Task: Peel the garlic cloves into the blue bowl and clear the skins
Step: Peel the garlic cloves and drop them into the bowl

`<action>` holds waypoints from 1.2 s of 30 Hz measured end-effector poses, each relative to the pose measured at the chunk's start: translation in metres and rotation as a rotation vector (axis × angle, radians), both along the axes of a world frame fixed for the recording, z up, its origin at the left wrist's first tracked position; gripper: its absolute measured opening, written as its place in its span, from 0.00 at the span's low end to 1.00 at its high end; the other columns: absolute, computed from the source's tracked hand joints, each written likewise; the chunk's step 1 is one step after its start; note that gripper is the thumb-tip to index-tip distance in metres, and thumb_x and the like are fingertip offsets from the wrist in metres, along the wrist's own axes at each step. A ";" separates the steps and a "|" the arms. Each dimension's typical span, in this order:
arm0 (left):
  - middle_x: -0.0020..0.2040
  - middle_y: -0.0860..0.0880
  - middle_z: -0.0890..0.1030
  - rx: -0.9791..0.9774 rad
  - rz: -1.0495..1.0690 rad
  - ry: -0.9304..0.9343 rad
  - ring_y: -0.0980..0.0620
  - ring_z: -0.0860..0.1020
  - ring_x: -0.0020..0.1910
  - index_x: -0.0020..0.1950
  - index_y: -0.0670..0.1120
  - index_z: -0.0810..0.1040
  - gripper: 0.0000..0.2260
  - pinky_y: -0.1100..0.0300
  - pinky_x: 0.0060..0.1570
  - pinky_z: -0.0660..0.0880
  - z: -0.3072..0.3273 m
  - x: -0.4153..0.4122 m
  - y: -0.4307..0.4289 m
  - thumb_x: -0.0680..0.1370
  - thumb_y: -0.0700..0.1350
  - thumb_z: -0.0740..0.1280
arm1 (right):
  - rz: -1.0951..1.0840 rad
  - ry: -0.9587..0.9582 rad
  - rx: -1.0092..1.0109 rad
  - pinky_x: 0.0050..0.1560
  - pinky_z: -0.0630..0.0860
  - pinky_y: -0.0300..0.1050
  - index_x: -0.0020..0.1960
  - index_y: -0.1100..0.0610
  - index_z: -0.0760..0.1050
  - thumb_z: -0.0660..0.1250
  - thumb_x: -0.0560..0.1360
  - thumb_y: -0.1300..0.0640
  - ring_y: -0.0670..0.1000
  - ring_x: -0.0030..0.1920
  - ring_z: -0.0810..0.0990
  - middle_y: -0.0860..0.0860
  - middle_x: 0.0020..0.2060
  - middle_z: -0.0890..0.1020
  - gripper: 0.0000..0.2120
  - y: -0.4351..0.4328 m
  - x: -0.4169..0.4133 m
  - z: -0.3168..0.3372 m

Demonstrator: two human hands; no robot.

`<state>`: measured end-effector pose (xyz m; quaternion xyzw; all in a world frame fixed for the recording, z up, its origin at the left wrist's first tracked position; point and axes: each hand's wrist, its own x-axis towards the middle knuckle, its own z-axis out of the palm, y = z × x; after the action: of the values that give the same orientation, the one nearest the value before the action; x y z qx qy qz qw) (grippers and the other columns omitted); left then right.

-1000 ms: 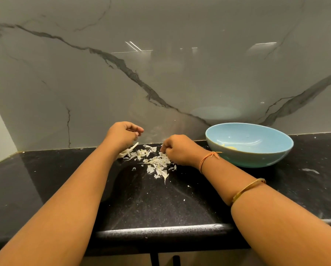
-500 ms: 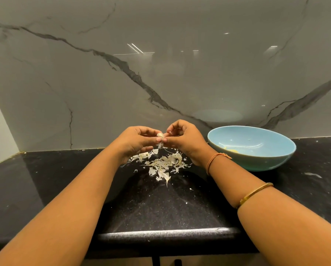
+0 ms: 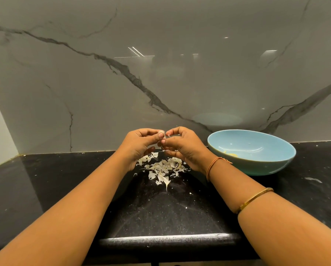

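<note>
A small pale garlic clove (image 3: 161,134) is held up above the black counter, pinched between the fingertips of my left hand (image 3: 139,144) and my right hand (image 3: 182,145). A thin strip of skin hangs down from the clove between the two hands. Under the hands lies a loose pile of white garlic skins (image 3: 163,167). The blue bowl (image 3: 253,164) stands to the right of my right hand, apart from it, with a peeled yellowish clove (image 3: 232,154) showing inside near its left wall.
The black counter (image 3: 160,212) ends at a rounded front edge near me. A grey marble backsplash (image 3: 160,73) rises right behind the hands and bowl. Small skin scraps and white specks dot the counter, one scrap at the far right (image 3: 313,179).
Both hands have lifted off the counter, come together over the skin pile with a clove between their fingertips, and risen a little more since half a second ago.
</note>
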<state>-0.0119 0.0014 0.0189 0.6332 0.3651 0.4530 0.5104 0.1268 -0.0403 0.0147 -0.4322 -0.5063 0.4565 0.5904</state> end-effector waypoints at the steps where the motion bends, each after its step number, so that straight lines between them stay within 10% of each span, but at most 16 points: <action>1: 0.45 0.48 0.83 -0.001 -0.008 -0.005 0.51 0.80 0.48 0.47 0.46 0.82 0.05 0.58 0.49 0.75 0.000 0.001 0.000 0.73 0.43 0.71 | -0.008 -0.001 0.005 0.37 0.79 0.38 0.48 0.60 0.70 0.67 0.72 0.71 0.50 0.39 0.80 0.57 0.40 0.80 0.10 0.000 0.000 0.000; 11: 0.38 0.45 0.81 -0.018 0.052 -0.091 0.56 0.78 0.31 0.42 0.40 0.78 0.07 0.66 0.31 0.75 -0.004 0.010 -0.003 0.76 0.43 0.68 | -0.268 -0.632 0.246 0.40 0.74 0.40 0.48 0.56 0.65 0.68 0.70 0.65 0.47 0.34 0.74 0.52 0.32 0.78 0.13 0.003 -0.010 -0.004; 22: 0.43 0.49 0.82 0.193 0.118 0.017 0.56 0.80 0.42 0.46 0.46 0.77 0.03 0.68 0.38 0.77 -0.008 0.010 0.000 0.75 0.39 0.69 | -0.408 -0.714 0.208 0.52 0.78 0.53 0.47 0.58 0.80 0.64 0.75 0.61 0.55 0.47 0.81 0.55 0.45 0.83 0.06 0.007 -0.004 -0.006; 36: 0.38 0.49 0.84 -0.044 -0.020 -0.266 0.56 0.82 0.38 0.48 0.42 0.80 0.05 0.65 0.38 0.79 -0.003 0.009 -0.005 0.73 0.36 0.69 | -0.434 -0.528 0.355 0.44 0.81 0.51 0.44 0.60 0.79 0.67 0.75 0.62 0.51 0.36 0.82 0.52 0.35 0.81 0.03 0.002 -0.002 -0.002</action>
<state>-0.0029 -0.0037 0.0160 0.5599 0.2976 0.5198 0.5726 0.1251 -0.0380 0.0125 -0.5230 -0.6087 0.0994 0.5882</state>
